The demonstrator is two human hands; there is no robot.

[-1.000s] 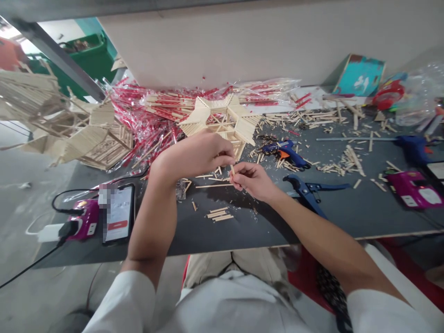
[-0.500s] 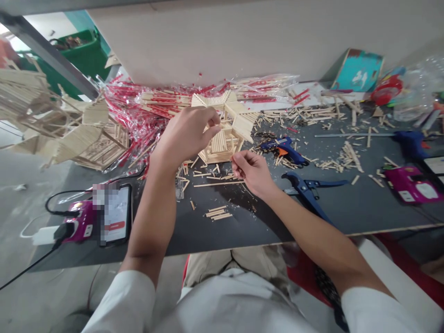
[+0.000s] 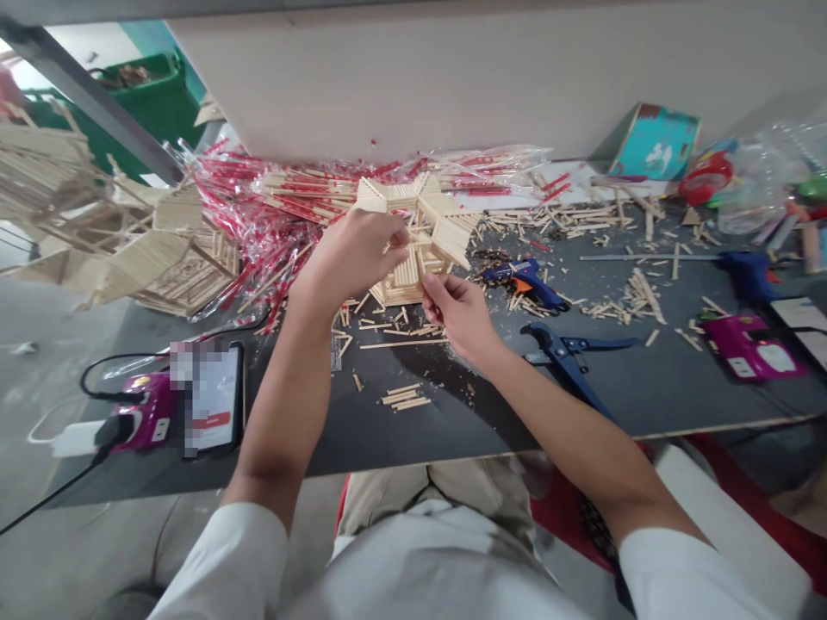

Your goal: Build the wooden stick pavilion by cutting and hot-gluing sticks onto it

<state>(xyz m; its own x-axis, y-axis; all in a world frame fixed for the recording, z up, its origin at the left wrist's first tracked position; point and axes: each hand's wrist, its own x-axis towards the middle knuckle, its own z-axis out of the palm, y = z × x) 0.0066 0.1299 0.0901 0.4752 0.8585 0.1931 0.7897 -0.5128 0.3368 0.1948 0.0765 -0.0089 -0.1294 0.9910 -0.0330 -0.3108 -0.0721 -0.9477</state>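
A small pavilion-like model point(image 3: 449, 237) of pale wooden sticks, with slatted roof panels flaring outward, stands on the dark table. My left hand point(image 3: 358, 254) curls over its left side, thumb and forefinger bent against it; the palm and other fingers hide that part. At the model's front right, my right hand point(image 3: 460, 317) is closed in a pinch by the low stick railing. Whatever is between those fingertips is too small to make out. In front lie a long thin stick point(image 3: 401, 345) and several short cut sticks point(image 3: 406, 397).
Right of the model are a blue glue gun point(image 3: 530, 282) and a blue-handled cutter point(image 3: 568, 353). A second glue gun point(image 3: 749, 274) lies farther right. Red-tipped sticks in plastic point(image 3: 239, 202) line the back. Larger stick models point(image 3: 161, 250) and a phone point(image 3: 216, 405) are at left.
My right hand has moved slightly left and up, closer to the model's front. My left hand stays at the model's left side, slightly lower. The view has shifted a little.
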